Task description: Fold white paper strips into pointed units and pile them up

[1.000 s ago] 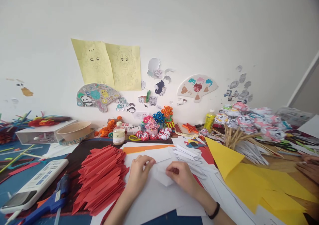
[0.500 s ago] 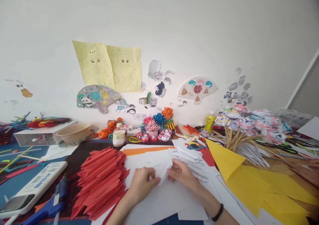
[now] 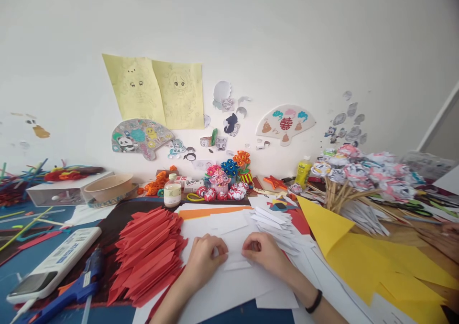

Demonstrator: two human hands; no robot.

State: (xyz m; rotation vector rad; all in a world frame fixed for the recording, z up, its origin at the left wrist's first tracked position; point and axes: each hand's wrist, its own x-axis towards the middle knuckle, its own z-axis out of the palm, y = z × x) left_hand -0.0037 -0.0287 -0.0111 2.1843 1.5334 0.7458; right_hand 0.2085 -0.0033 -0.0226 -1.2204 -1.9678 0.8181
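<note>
A small folded white paper strip (image 3: 236, 265) lies level between my two hands, over larger white sheets (image 3: 229, 295). My left hand (image 3: 208, 257) pinches its left end between thumb and forefinger. Its right end is in the pinch of my right hand (image 3: 264, 251), which has a black band on the wrist. To the left is a heap of folded red paper pieces (image 3: 147, 257). Behind my right hand lies a pile of folded white pieces (image 3: 274, 226). Yellow sheets (image 3: 373, 266) spread out on the right.
A blue glue gun (image 3: 82, 286) and a white power strip (image 3: 55, 264) lie at left. A bottle (image 3: 172, 192) and paper flowers (image 3: 218, 178) stand along the wall. At right are a bunch of paper roses (image 3: 358, 171) and another person's hand (image 3: 442, 245).
The paper has turned from a slanted, raised position to level between my hands. My hands have moved slightly apart and the view has shifted a little.
</note>
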